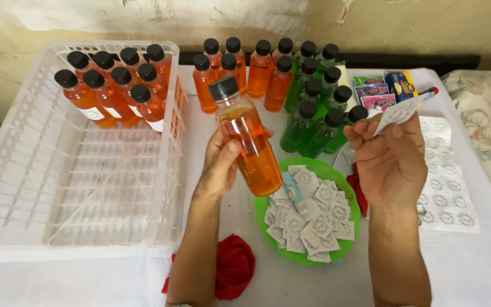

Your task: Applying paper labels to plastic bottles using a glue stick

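Red cloth [234, 267] sits closest to the camera, bunched up just below the green plate [268, 227], partly under the left forearm. That plate is my landmark: it holds a heap of small cut-out paper labels [308, 219] and what looks like a glue stick [294, 190].

Left hand [220, 167] is just left of the plate, fingers wrapped tight around an orange bottle [248, 142] with a black cap, held tilted above the plate's upper-left edge. Right hand [390, 159] is up and right of the plate, fingertips pinched shut on a single label [396, 113].

Looks like the labelling step to me: one bare bottle in one hand, one sticker in the other, well apart. Bringing them together would need the bottle's plain side turned toward the label and the paper laid flat, not creased.

Around it: a white basket [29, 187] far left of the plate, with orange bottles [115, 85] standing at its back, some already labelled. Behind the plate stand more orange bottles [251, 71] and green bottles [316, 108]. Right of the plate, an uncut label sheet [444, 193]. Nothing really sits between the hands, though the green bottles stand close behind.
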